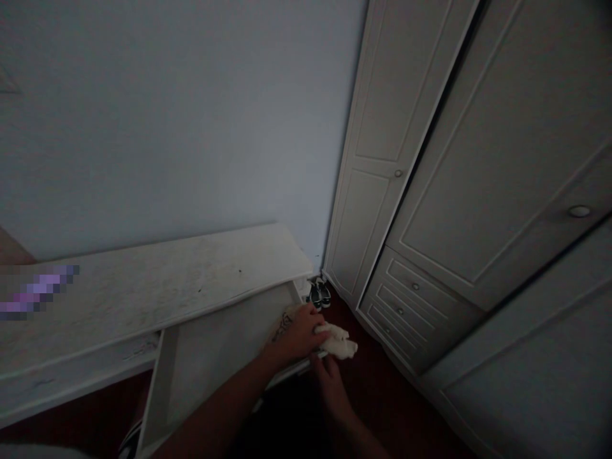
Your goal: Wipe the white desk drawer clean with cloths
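A crumpled cream-coloured cloth [340, 344] hangs bunched over the right front corner of the pulled-out drawer [210, 347]. My left hand [302, 331] reaches across the drawer with its fingers closed round the left part of this cloth. Just below it, my right hand [329, 377] comes up from outside the drawer, its fingers bent against the cloth's underside. Behind my left wrist lies pale fabric with a dark pattern [283, 324], partly covered by the hand; whether it belongs to the same cloth I cannot tell.
The drawer juts from a worn white dresser [201, 271] along the wall. A pair of dark shoes [319, 294] stands on the red floor [368, 382] beyond its right end. White wardrobes [430, 210] with small drawers rise at the right. A blurred purple patch [38, 290] covers something at the far left.
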Motion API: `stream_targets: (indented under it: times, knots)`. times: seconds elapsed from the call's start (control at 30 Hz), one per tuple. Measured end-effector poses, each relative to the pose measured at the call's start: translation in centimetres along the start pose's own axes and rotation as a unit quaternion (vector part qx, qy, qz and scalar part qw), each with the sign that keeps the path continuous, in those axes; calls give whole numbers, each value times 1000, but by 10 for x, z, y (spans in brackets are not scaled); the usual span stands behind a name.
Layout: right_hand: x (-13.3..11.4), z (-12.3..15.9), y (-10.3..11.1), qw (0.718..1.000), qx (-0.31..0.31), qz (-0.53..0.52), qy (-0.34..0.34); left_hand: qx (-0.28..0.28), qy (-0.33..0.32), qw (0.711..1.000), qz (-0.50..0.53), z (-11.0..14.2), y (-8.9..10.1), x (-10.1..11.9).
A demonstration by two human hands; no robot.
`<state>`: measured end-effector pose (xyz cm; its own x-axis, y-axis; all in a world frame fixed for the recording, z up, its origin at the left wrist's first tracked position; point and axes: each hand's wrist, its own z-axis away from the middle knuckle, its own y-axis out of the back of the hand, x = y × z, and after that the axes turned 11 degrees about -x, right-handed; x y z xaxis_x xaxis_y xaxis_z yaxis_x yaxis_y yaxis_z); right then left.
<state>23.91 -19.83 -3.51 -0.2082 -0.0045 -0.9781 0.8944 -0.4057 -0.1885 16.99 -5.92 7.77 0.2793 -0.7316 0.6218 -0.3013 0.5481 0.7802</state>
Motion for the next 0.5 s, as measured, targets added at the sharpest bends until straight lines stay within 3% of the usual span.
stream_targets:
  times: [0.13, 0.3, 0.4, 0.5]
  knots:
    - [-7, -1, -1, 1000, 13, 17, -19, 108, 82, 991, 17, -4, 5, -15]
    - [-11, 0, -3, 1000, 10, 27, -13, 191, 166, 967, 28, -26, 14, -27]
    - [-8, 0, 1, 999, 4, 30, -20, 187, 176, 965, 50, -22, 14, -29]
    - [-4, 1, 4, 999, -1, 24, -29, 114, 122, 984, 66, 3, 10, -30]
